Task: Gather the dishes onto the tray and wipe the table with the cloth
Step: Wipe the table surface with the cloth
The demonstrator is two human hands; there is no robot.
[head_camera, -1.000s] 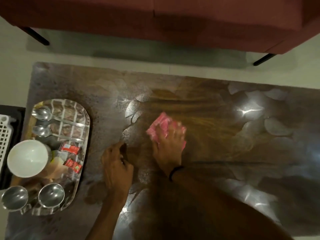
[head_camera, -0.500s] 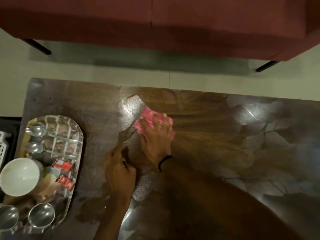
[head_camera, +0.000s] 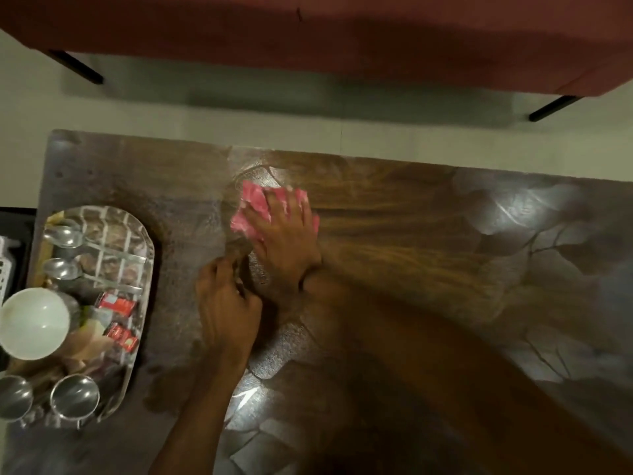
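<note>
My right hand (head_camera: 286, 234) presses flat on a pink cloth (head_camera: 253, 204) on the dark wooden table (head_camera: 411, 207), fingers spread over it. My left hand (head_camera: 226, 303) rests on the table just left of and below the right wrist, fingers curled, holding nothing that I can see. At the table's left end a steel tray (head_camera: 137, 234) carries two spoons (head_camera: 63, 234), a white bowl (head_camera: 32, 323), two steel cups (head_camera: 75, 395) and red sachets (head_camera: 116, 303).
A dark red sofa (head_camera: 342, 36) on black legs stands beyond the table's far edge, with pale floor (head_camera: 239, 108) between them. A white basket (head_camera: 5, 269) shows at the left edge of view. Glare patches shine on the table's right half.
My right hand has slid the pink cloth left and toward the far edge of the table. My left hand stayed beside the right wrist. The head view shifted a little.
</note>
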